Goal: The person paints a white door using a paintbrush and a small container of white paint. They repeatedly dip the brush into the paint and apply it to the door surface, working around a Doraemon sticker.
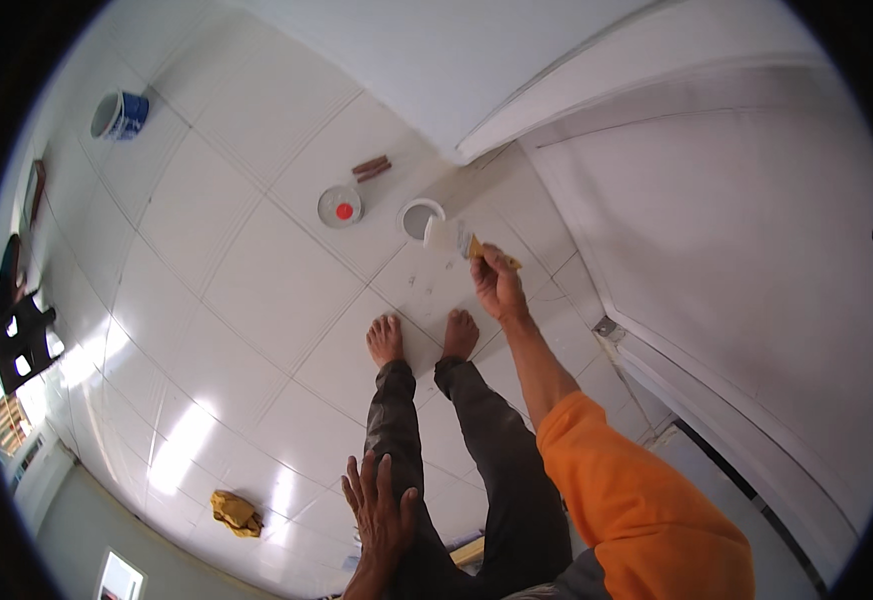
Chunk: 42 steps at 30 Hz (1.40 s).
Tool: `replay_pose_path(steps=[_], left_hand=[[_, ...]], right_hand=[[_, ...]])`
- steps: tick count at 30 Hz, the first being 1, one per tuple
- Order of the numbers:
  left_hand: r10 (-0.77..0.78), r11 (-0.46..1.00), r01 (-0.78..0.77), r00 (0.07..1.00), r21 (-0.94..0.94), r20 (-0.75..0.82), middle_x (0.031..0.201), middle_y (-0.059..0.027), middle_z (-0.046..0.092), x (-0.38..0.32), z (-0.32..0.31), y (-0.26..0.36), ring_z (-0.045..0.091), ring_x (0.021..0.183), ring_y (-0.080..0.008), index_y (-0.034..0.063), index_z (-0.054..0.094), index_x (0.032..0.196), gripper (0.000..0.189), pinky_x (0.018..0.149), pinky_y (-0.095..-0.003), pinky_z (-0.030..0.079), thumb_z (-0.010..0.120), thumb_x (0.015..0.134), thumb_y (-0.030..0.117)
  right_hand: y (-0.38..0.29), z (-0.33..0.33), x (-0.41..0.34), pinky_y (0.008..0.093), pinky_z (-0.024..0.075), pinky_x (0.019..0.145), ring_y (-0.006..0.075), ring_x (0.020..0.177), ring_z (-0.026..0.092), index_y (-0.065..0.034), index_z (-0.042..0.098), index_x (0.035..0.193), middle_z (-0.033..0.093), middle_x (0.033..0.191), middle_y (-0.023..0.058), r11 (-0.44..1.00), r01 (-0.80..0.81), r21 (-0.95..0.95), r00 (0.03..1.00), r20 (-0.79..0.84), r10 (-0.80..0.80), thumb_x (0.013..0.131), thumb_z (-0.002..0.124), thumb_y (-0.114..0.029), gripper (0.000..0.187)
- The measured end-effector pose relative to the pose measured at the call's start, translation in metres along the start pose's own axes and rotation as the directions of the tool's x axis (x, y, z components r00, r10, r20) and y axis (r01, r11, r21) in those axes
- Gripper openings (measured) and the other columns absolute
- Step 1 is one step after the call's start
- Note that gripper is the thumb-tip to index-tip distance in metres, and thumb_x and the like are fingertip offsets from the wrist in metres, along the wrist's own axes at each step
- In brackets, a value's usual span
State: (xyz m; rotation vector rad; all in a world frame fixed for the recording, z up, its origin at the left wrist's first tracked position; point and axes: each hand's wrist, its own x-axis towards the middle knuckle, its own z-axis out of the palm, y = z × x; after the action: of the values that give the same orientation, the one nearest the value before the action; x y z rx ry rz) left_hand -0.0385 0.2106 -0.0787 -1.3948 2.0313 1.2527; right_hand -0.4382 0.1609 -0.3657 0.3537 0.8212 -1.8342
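My right hand [498, 283] grips the yellow handle of a wide paintbrush [451, 236]. Its pale bristles point left and overlap the right rim of a small round white container [404, 219] on the floor. I cannot tell whether the bristles touch it. The inside of that container looks grey. Just left of it stands a round metal can [329, 212] with a red cap [344, 211] on top. Two short brown sticks [371, 168] lie behind the can. My left hand [378, 510] rests on my left trouser leg, fingers spread, holding nothing.
My bare feet [385, 339] stand on glossy white floor tiles [234, 262]. A blue and white bucket [120, 116] lies far left. A yellow crumpled cloth or bag [236, 514] is at lower left, a black plastic object [25, 341] at left. White wall panels [729, 225] rise at right.
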Motion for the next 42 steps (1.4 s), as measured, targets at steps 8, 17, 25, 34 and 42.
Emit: replay_pose_path(steps=[8, 17, 25, 34, 42], left_hand=[[0.237, 0.956, -0.217, 0.967, 0.195, -0.088, 0.161, -0.0265, 0.047, -0.002, -0.007, 0.017, 0.034, 0.155, -0.0552, 0.0023, 0.049, 0.155, 0.072, 0.123, -0.0775, 0.022, 0.052, 0.108, 0.057], [0.761, 0.637, -0.77, 0.635, -0.037, -0.133, 0.151, -0.0309, 0.054, 0.016, -0.138, 0.206, 0.041, 0.149, -0.0547, -0.0019, 0.052, 0.15, 0.062, 0.124, -0.0654, 0.031, 0.063, 0.105, 0.039], [0.941, 0.134, -0.964, 0.051, 0.23, -0.336, 0.157, -0.0282, 0.052, 0.033, -0.253, 0.489, 0.04, 0.152, -0.0531, -0.0037, 0.05, 0.155, 0.058, 0.125, -0.066, 0.03, 0.054, 0.113, 0.036], [0.912, -0.034, -0.967, -0.132, 0.251, -0.388, 0.157, -0.0266, 0.052, -0.029, -0.252, 0.597, 0.04, 0.152, -0.0527, -0.0037, 0.051, 0.154, 0.054, 0.124, -0.0654, 0.031, 0.052, 0.114, 0.033], [0.922, -0.034, -0.972, -0.121, 0.234, -0.368, 0.158, -0.0263, 0.051, -0.004, -0.235, 0.601, 0.04, 0.152, -0.0527, -0.0018, 0.051, 0.155, 0.055, 0.124, -0.0667, 0.029, 0.052, 0.113, 0.034]], right_hand=[[-0.039, 0.128, -0.208, 0.0433, 0.0677, 0.086, 0.0282, 0.096, 0.077, -0.0097, 0.071, 0.117, 0.077, 0.112, 0.0095, 0.871, -0.057, 0.487, 0.969, 0.237, -0.069, 0.106, 0.072, -0.023, 0.018], [-0.282, 0.316, -0.45, 0.0425, 0.0658, 0.093, 0.0282, 0.11, 0.073, -0.0073, 0.063, 0.121, 0.071, 0.116, 0.0114, 0.73, 0.621, 0.284, 0.662, 0.309, -0.683, 0.101, 0.075, -0.014, 0.024], [-0.499, 0.476, -0.593, 0.0436, 0.069, 0.097, 0.0269, 0.114, 0.074, -0.0015, 0.07, 0.123, 0.071, 0.126, 0.0139, -0.231, 0.92, -0.315, -0.133, 0.304, -0.943, 0.1, 0.081, -0.011, 0.028], [-0.554, 0.565, -0.653, 0.0304, 0.0677, 0.077, 0.0213, 0.095, 0.08, -0.0002, 0.079, 0.107, 0.081, 0.102, 0.0126, -0.889, 0.02, -0.458, -0.409, 0.808, -0.425, 0.086, 0.086, 0.006, 0.024], [-0.552, 0.588, -0.571, 0.0311, 0.0664, 0.076, 0.0231, 0.091, 0.079, -0.0004, 0.076, 0.102, 0.08, 0.099, 0.0094, -0.907, 0.144, -0.395, -0.497, 0.764, -0.412, 0.082, 0.086, 0.009, 0.025]])
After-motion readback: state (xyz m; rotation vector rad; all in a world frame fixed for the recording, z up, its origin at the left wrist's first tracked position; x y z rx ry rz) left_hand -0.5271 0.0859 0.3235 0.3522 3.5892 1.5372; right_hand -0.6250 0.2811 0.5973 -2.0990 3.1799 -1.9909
